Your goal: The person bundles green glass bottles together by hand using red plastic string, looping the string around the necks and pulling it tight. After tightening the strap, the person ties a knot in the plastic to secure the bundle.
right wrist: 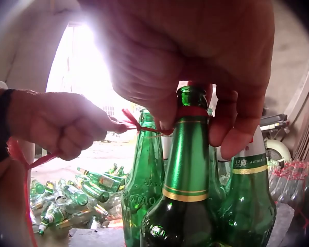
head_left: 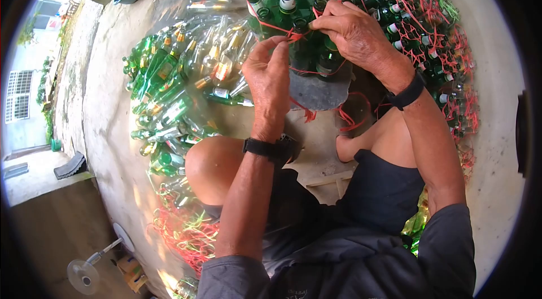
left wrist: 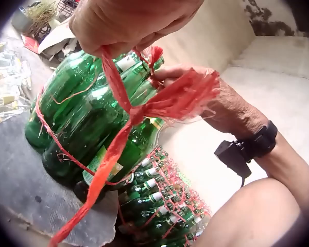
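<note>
A cluster of green glass bottles (head_left: 287, 5) stands upright on a grey slab (head_left: 319, 97) in front of the seated person, smooth and glossy, with rounded shoulders and narrow necks. Red twine (head_left: 294, 36) passes among the necks, and a thin red loop (left wrist: 64, 149) rings the lower bodies. The left hand (head_left: 268, 73) pinches the twine between thumb and fingertip; the right hand (head_left: 358, 33) pinches it too, just beside a bottle neck, the strand running between the two.

The left wrist view shows the twine's texture best — flat, fibrous, splayed into a frayed tuft (left wrist: 188, 95) beyond a tight knot (left wrist: 137, 114), with a long tail hanging down past the glass. Only the right wrist view brings out the dark bottle's metallic green neck wrap (right wrist: 186, 159) with its gold bands, the raised lettering moulded in the glass next to it, and a wheel (right wrist: 277, 149) behind.

The head view alone takes in the wider floor: a heap of loose green and clear bottles (head_left: 164, 73) lying at all angles, a tangle of red and green strands (head_left: 186, 234) below it, and — on the opposite side — rows of bottles criss-crossed with red twine (head_left: 420, 39).
</note>
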Tool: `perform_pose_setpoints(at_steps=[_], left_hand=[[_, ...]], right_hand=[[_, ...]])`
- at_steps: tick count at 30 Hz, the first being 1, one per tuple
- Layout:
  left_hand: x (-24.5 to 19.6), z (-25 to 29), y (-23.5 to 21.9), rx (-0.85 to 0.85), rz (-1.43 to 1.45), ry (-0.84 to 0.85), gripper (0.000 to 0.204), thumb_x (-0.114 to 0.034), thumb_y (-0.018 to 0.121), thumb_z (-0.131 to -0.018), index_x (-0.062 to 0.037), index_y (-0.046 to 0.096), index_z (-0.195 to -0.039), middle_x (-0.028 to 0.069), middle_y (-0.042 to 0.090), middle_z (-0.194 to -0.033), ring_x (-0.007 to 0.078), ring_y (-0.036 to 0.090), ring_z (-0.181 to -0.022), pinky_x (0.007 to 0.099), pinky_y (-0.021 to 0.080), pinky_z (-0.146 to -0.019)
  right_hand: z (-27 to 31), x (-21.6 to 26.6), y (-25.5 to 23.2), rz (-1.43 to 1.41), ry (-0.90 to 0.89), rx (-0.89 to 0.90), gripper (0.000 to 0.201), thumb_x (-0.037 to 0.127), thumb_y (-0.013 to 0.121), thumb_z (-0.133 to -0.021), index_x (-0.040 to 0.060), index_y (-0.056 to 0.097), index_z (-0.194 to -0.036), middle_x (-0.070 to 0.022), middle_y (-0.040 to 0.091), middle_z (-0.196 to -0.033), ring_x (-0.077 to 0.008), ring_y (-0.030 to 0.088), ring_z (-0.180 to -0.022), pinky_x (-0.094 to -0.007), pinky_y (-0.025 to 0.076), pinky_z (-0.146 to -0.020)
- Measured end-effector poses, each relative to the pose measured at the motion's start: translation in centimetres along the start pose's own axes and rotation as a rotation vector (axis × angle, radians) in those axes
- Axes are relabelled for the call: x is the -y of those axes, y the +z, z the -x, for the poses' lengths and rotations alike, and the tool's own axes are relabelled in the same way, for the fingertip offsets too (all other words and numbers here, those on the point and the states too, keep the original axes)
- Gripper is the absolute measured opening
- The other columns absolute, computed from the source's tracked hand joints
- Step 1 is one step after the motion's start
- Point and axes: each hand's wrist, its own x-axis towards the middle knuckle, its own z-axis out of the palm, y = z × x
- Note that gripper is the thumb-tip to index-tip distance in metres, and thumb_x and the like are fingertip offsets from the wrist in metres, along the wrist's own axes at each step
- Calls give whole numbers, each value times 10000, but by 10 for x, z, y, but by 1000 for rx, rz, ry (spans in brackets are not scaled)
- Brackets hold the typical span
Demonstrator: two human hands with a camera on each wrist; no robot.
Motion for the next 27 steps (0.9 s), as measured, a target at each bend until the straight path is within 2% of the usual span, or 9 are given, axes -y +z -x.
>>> perform_pose_setpoints(at_steps=[4, 10, 12, 16, 18, 22, 24, 27], left_hand=[[3, 1, 2, -28, -29, 7, 177, -95, 681, -1035, 35, 750, -1133, -23, 687, -904, 36, 515, -733, 226, 399, -607], [9, 2, 1, 21, 2, -5, 177, -98, 688, -1032, 31, 748, -1138, -9, 693, -911, 34, 524, -740, 221, 402, -612], [11, 0, 3, 10, 15, 5, 208, -129, 722, -1009, 2, 743, -1169, -39, 667, -832, 5, 471, -598, 198, 336, -521], [9, -5, 0, 21, -50, -21, 230, -143, 726, -1002, 6, 739, -1176, -37, 668, -830, 8, 478, -605, 201, 338, -521], [8, -7, -1, 44, -90, -26, 219, -112, 708, -1000, 57, 743, -1135, 9, 698, -917, 74, 572, -779, 252, 461, -657], [11, -22, -2, 50, -165, -38, 236, -117, 718, -984, 72, 748, -1122, 17, 700, -894, 83, 579, -775, 257, 467, -659], [13, -28, -2, 67, -212, -31, 240, -127, 752, -972, 30, 758, -1153, 1, 716, -885, 57, 582, -688, 228, 439, -588], [14, -36, -1, 101, -227, -4, 269, -127, 783, -952, 38, 756, -1162, 8, 726, -892, 61, 593, -718, 233, 450, -609]], right_hand=[[-1, 1, -2, -1, -3, 15, 194, 44, 684, -877, 122, 776, -1029, -66, 651, -971, -325, 678, -974, -436, 574, -825], [-2, 0, -3, -28, 7, 13, 200, 43, 692, -874, 116, 779, -1039, -75, 663, -975, -334, 678, -977, -444, 565, -849], [-2, -2, -2, -33, -4, 17, 193, 45, 691, -878, 111, 778, -1037, -81, 665, -974, -337, 677, -976, -446, 562, -857], [-3, -2, -1, -40, 7, 18, 186, 46, 690, -883, 109, 779, -1034, -85, 667, -971, -339, 675, -971, -446, 559, -861], [-2, -1, -1, -57, 15, 14, 183, 43, 688, -886, 106, 778, -1032, -89, 666, -964, -342, 673, -965, -444, 554, -862], [-4, -1, -3, -66, 8, 16, 169, 48, 688, -895, 102, 777, -1027, -92, 658, -945, -340, 670, -956, -439, 547, -864], [-4, -2, -3, -67, -2, 28, 160, 57, 690, -903, 100, 776, -1031, -91, 649, -944, -333, 667, -955, -435, 543, -863], [-3, -3, -4, -71, -8, 40, 163, 65, 692, -910, 100, 770, -1048, -90, 644, -954, -328, 664, -958, -436, 542, -865]])
